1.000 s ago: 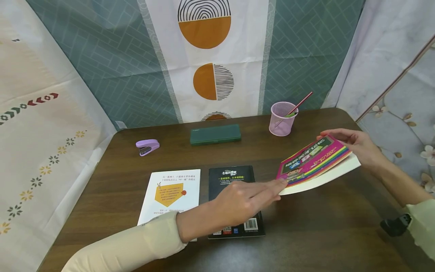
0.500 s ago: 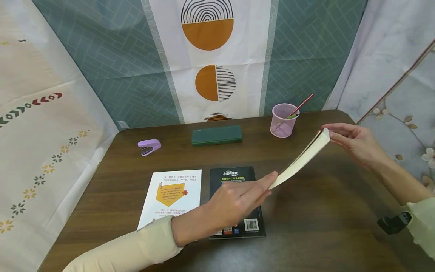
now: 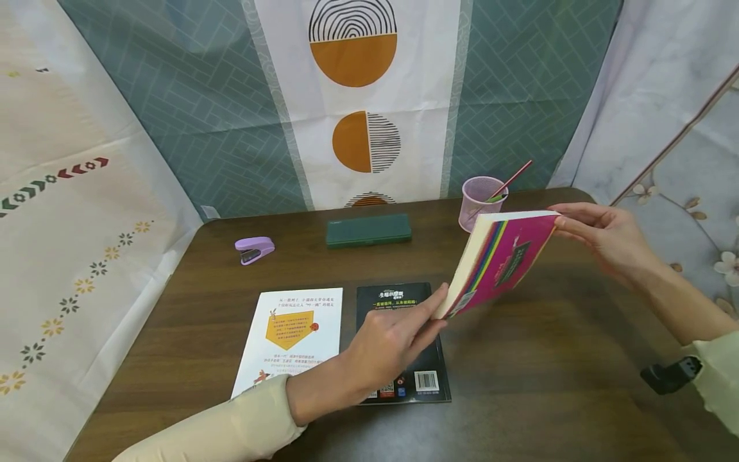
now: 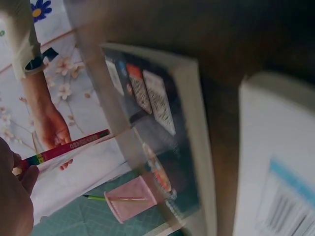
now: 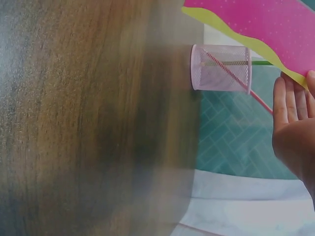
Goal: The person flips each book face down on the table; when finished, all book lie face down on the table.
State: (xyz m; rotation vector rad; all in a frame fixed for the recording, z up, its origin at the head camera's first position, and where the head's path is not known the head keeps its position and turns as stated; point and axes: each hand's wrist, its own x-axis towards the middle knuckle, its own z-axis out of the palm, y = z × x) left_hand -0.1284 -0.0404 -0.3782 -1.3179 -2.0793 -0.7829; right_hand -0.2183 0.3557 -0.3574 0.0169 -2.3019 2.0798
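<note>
A pink book point(image 3: 502, 263) with rainbow stripes is held tilted in the air over the right half of the dark wooden table point(image 3: 548, 372). My left hand point(image 3: 432, 313) pinches its lower left corner, just above a black book point(image 3: 395, 296). My right hand point(image 3: 561, 222) pinches the upper right corner. The cream page edges face left. In the right wrist view the pink book point(image 5: 256, 24) passes above my right hand point(image 5: 294, 118). The left wrist view shows the pink book point(image 4: 64, 147) edge-on, far off.
A white book point(image 3: 291, 333) lies left of the black one. Along the back stand a pink mesh pen cup point(image 3: 481, 202) with a pencil, a green pencil case point(image 3: 368, 230) and a purple stapler point(image 3: 254, 249). Patterned cloths hang close behind and beside the table.
The pink book has turned from lying cover-up, through edge-on, to steeply tilted with a pink cover facing me. My left hand has drawn slightly left; the right hand stays at the far corner.
</note>
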